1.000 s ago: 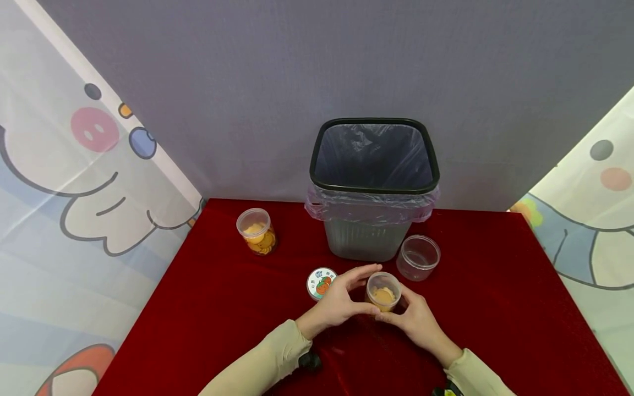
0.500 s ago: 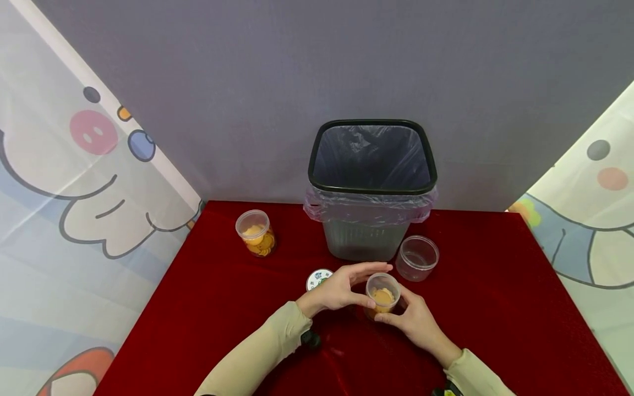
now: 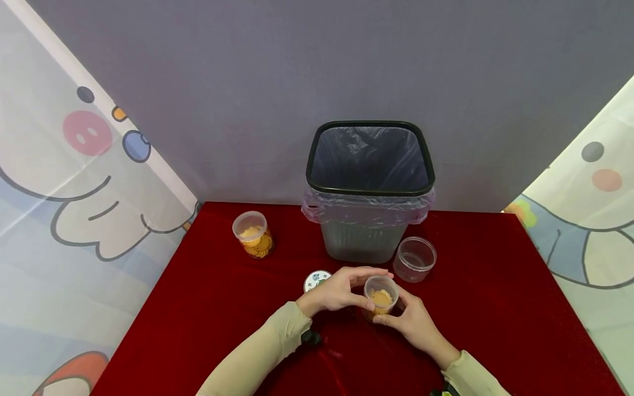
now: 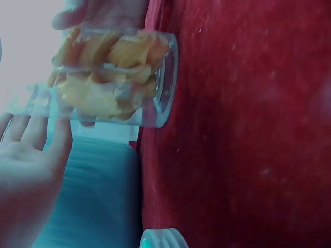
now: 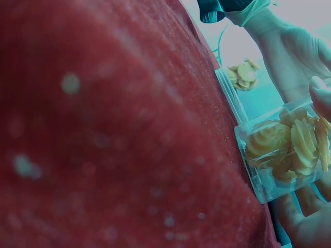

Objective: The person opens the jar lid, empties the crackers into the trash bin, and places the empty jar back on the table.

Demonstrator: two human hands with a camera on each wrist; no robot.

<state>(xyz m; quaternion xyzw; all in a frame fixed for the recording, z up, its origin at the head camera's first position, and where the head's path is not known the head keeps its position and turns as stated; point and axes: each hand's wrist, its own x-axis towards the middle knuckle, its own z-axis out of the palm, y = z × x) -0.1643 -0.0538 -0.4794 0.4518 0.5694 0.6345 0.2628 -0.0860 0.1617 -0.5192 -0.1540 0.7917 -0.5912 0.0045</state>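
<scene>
A small clear jar (image 3: 381,294) of pale yellow piped cookies (image 5: 289,142) stands upright on the red cloth. My right hand (image 3: 416,324) grips it from the right, thumb in front and fingers round the far side. From the left, my left hand (image 3: 342,289) reaches about its upper part with fairly straight fingers, the thumb close to the wall; whether it touches is hard to tell. Partly behind that hand lies a round white lid (image 3: 315,280) with a printed picture. To the right, a wider clear jar (image 3: 415,258) has nothing visible in it.
A grey bin (image 3: 364,242) with a black rim and a plastic liner stands behind the hands. Another clear jar (image 3: 253,235) of cookies is at the back left. Red cloth (image 3: 238,308) covers the table, and a grey wall (image 3: 247,82) rises behind.
The left hand's thumb has drawn slightly away from the front of the jar, and its fingers have straightened behind it. That hand now covers more of the lid. The right hand keeps its grip.
</scene>
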